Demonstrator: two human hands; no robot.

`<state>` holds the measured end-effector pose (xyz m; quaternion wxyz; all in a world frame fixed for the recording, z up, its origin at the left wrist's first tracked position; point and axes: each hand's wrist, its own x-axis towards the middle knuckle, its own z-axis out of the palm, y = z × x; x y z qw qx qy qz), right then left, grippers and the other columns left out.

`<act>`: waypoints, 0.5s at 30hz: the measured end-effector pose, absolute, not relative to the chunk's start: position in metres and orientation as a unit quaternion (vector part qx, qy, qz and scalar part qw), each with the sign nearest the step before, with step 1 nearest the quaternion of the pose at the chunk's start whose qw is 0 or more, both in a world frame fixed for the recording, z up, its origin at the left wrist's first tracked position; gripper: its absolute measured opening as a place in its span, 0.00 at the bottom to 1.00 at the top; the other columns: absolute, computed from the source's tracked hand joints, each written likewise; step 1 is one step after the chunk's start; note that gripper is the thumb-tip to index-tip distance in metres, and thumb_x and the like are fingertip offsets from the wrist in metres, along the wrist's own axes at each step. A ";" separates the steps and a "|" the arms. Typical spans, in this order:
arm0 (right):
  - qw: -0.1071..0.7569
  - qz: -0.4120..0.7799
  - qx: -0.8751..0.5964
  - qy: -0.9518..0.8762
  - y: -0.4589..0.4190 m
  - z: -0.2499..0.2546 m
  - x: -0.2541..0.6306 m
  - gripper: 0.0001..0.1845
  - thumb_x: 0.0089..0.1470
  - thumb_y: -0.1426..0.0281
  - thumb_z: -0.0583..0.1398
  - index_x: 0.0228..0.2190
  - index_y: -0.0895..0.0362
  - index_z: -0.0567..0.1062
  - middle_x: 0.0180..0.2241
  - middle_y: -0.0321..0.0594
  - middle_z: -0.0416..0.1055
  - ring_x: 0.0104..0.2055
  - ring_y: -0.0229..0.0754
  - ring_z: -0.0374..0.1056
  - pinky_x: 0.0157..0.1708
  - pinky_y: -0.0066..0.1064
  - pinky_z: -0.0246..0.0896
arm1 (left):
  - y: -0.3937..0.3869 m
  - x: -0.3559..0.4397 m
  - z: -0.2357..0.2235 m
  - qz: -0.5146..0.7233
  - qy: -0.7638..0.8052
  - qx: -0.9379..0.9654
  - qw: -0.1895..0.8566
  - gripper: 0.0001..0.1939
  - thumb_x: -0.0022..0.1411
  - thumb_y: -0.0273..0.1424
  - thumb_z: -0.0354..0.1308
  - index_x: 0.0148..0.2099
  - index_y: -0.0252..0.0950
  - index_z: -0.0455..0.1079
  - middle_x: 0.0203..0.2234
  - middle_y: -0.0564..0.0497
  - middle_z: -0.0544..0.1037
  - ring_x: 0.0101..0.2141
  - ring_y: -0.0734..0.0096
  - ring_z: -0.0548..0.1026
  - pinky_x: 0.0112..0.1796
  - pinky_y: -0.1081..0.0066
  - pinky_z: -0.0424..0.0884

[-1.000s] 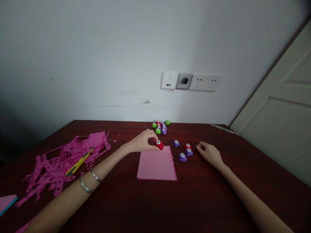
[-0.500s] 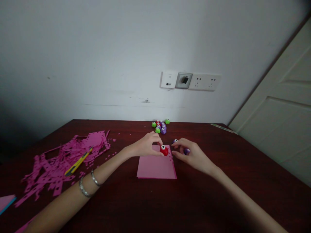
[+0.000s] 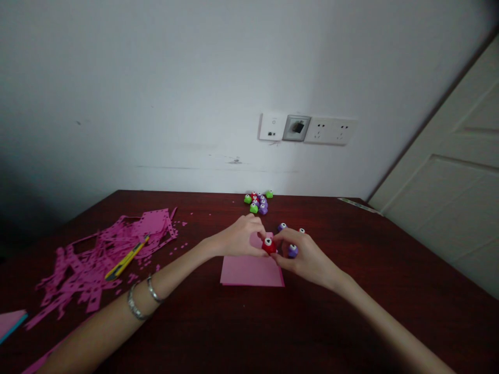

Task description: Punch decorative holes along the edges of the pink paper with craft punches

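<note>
A small red paper punch (image 3: 268,245) sits at the right edge of a pink paper sheet (image 3: 249,271) on the dark wooden table (image 3: 273,322). My left hand (image 3: 238,240) pinches the punch from the left with its fingers curled. From the right, my right hand (image 3: 304,254) closes its fingers on the same punch. Loose purple punches (image 3: 292,251) lie just behind my right hand, partly hidden by it.
A cluster of green, red and purple punches (image 3: 257,201) stands near the wall. To the left, a pile of cut pink paper scraps (image 3: 97,259) holds a yellow utility knife (image 3: 127,258). Wall sockets (image 3: 307,130) are behind, and a door (image 3: 448,192) is at the right.
My left hand carried the red punch from the sheet's top edge to its right edge. My right hand came in from the right and closed on the punch.
</note>
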<state>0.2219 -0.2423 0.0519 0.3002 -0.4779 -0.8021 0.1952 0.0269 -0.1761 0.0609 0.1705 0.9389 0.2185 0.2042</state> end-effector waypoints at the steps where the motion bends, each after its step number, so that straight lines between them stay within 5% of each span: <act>1: 0.302 0.201 -0.480 -0.799 -0.242 0.050 0.222 0.07 0.45 0.71 0.60 0.31 0.57 0.72 0.24 0.35 0.67 0.24 0.35 0.62 0.25 0.26 0.56 | -0.177 0.028 0.061 0.202 0.219 0.939 0.169 0.14 0.50 0.41 0.61 0.32 0.37 0.67 0.31 0.52 0.69 0.36 0.68 0.64 0.39 0.68 0.58; 15: 0.304 0.276 -0.546 -0.731 -0.243 0.032 0.243 0.10 0.46 0.65 0.61 0.31 0.57 0.75 0.26 0.36 0.68 0.23 0.35 0.63 0.21 0.25 0.61 | -0.130 -0.017 0.048 0.141 0.342 0.910 0.187 0.13 0.51 0.41 0.57 0.32 0.36 0.71 0.27 0.50 0.71 0.31 0.68 0.68 0.32 0.70 0.61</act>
